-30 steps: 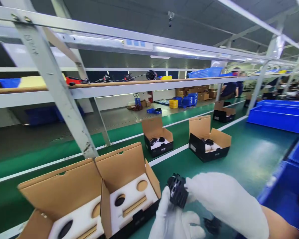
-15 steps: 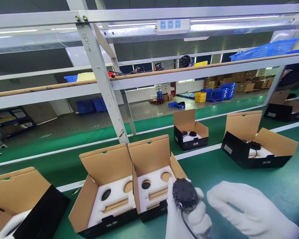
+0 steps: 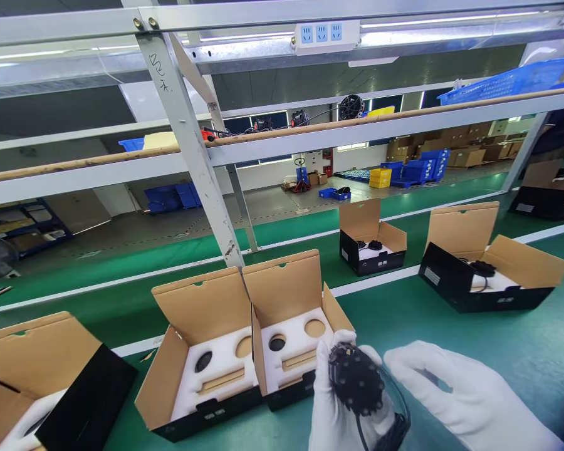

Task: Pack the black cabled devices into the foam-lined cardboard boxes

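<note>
Turned since the earlier frame, the part [image 3: 357,381] sits gripped by the left hand [image 3: 326,398], right of the box [image 3: 286,288]; I can't tell whether the right hand [image 3: 465,388] pinches anything. Loose cable [image 3: 393,435] could snag.

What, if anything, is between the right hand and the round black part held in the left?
A thin loop of black cable and a fingertip of the left hand lie between the round black part and the right hand. Nothing bulkier visibly does.
</note>
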Demonstrator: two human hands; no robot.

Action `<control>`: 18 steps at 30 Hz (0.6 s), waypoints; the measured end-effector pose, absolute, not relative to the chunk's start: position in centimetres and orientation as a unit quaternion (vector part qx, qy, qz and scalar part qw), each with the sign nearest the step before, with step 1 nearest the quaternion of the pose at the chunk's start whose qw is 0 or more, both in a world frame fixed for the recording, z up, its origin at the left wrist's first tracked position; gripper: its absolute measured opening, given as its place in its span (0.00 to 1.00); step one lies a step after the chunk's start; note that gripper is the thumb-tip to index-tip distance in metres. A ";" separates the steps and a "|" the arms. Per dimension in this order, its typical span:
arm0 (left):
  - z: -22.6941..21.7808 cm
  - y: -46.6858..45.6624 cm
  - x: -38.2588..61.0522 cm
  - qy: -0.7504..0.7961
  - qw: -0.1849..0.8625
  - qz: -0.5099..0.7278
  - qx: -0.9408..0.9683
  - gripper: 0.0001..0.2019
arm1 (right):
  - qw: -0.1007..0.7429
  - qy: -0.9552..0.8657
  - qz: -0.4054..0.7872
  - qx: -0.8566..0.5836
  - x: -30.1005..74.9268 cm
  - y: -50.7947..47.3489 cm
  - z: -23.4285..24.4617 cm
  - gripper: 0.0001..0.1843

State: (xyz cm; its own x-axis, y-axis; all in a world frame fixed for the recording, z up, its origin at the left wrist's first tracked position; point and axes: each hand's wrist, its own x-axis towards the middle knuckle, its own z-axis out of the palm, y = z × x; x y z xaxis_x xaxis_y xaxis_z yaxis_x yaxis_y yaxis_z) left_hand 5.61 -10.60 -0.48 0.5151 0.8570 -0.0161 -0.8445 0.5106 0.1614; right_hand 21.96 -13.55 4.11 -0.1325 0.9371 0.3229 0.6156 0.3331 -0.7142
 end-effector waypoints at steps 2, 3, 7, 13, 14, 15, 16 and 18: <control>-0.6 -10.9 5.5 0.074 0.860 0.502 0.060 0.16 | 0.375 -0.698 0.232 -0.564 21.8 -13.6 3.9 0.19; -0.9 -10.9 5.5 0.096 0.845 0.518 0.088 0.17 | 0.372 -0.685 0.246 -0.577 21.8 -13.6 3.7 0.20; -3.4 -10.7 5.8 0.222 0.641 0.632 0.375 0.27 | 0.372 -0.649 0.323 -0.579 21.8 -13.3 2.2 0.35; -6.8 -11.1 7.2 0.246 0.282 0.774 0.511 0.34 | 0.410 -0.684 0.372 -0.475 20.8 -12.6 1.6 0.47; -6.9 -11.5 7.2 0.250 0.284 0.779 0.501 0.34 | 0.416 -0.695 0.365 -0.460 20.7 -12.5 1.6 0.46; -6.8 -12.0 7.0 0.261 0.300 0.777 0.487 0.34 | 0.426 -0.706 0.353 -0.442 20.6 -12.4 1.6 0.44; -6.6 -12.4 6.6 0.277 0.328 0.771 0.471 0.33 | 0.439 -0.715 0.345 -0.420 20.5 -12.3 1.5 0.43; -5.8 -13.1 5.5 0.313 0.419 0.738 0.428 0.33 | 0.466 -0.710 0.378 -0.368 20.3 -12.2 1.1 0.40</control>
State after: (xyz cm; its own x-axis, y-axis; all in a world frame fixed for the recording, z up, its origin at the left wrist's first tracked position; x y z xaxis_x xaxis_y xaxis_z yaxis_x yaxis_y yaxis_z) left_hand 5.48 -13.12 -5.77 -0.2838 0.8852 0.3687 -0.3502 -0.4536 0.8195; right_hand 20.30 -12.15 1.15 -0.2941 0.8757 0.3830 0.1708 0.4425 -0.8804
